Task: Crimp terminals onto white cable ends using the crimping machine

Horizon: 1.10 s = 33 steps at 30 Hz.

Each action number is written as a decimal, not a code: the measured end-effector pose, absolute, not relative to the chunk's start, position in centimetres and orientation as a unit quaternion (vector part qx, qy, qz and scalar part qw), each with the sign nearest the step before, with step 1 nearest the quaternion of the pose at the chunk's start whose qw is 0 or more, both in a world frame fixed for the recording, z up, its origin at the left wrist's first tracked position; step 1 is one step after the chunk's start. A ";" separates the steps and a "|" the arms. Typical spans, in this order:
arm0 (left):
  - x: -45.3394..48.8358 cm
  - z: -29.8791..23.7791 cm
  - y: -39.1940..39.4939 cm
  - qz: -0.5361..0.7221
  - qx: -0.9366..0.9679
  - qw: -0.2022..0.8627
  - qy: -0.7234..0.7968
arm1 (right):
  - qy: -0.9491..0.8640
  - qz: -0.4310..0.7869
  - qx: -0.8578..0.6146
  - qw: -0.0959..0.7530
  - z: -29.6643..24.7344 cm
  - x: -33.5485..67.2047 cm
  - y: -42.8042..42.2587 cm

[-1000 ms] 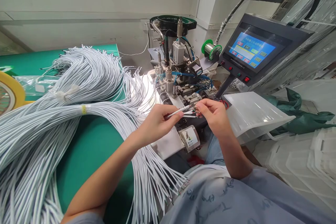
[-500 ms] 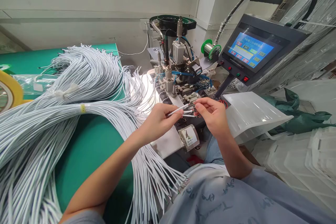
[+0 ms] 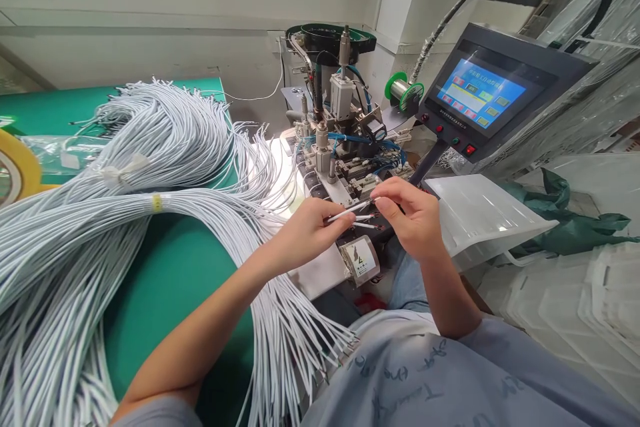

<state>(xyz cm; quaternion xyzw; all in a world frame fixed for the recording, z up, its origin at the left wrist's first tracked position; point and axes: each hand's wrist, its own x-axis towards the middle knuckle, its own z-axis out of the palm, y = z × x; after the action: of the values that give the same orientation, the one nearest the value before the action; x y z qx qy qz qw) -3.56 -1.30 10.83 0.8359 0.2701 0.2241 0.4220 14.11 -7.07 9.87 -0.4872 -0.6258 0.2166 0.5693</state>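
Note:
My left hand [image 3: 317,230] is closed around a few white cables [image 3: 365,225], whose dark-tipped ends stick out to the right. Thumb and forefinger of my right hand [image 3: 413,217] pinch the tip of one white cable [image 3: 350,211], which slants up from the left fingers. Just behind both hands stands a bench machine [image 3: 340,97] with metal cylinders and blue air tubes. To the left, a large bundle of white cables [image 3: 200,203], bound with a yellow tie, drapes over the green table [image 3: 170,273], its loose ends hanging near my lap.
A control panel with a lit touchscreen [image 3: 481,93] stands at the right, beside a green solder-wire spool [image 3: 404,91]. Below it sits a white plastic tray [image 3: 480,210]. Stacked clear bins [image 3: 565,300] fill the right side. A yellow tape roll [image 3: 25,167] lies at far left.
My right hand has shifted slightly right, its fingers now at the tip of one cable. That cable reaches farther out, apart from the others in my left hand.

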 end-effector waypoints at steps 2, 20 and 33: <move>-3.5 10.8 -1.4 0.225 0.838 0.419 0.268 | -0.622 0.218 -0.490 0.571 9.9 14.0 -7.1; -3.9 9.6 -1.6 0.334 0.845 0.350 0.228 | -0.489 0.356 -0.494 0.625 8.0 13.9 -6.5; -6.2 7.6 21.1 0.128 0.757 0.062 0.638 | -0.633 0.338 -0.482 0.502 -2.5 8.7 -7.6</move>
<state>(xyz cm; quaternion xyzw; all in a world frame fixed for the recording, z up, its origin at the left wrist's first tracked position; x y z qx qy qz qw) -6.21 21.06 7.59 0.7569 0.6379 0.1280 0.0619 8.67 -7.58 -2.53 -0.4818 -0.6334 0.3382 0.5023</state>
